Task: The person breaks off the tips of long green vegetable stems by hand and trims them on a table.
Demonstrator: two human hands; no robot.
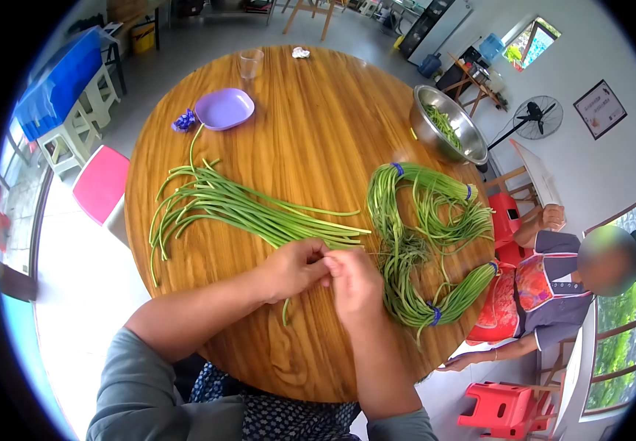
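My left hand (299,272) and my right hand (354,285) meet over the near part of the table, fingers pinched together. Between them they grip a garlic scape, mostly hidden by the fingers; its green stem end (285,312) shows below my left hand. Just beyond lies a loose spread of long garlic scapes (237,202), cut ends to the left. To the right of my right hand are garlic scapes in bundles (461,294), tied with blue-purple bands, their thin tips tangled in the middle.
A purple bowl (225,110) sits at the far left beside a bunch of purple ties (184,121). Behind are a clear cup (251,65) and crumpled white paper (301,53). A steel basin (472,140) holds green pieces. Another person (553,283) is at the right.
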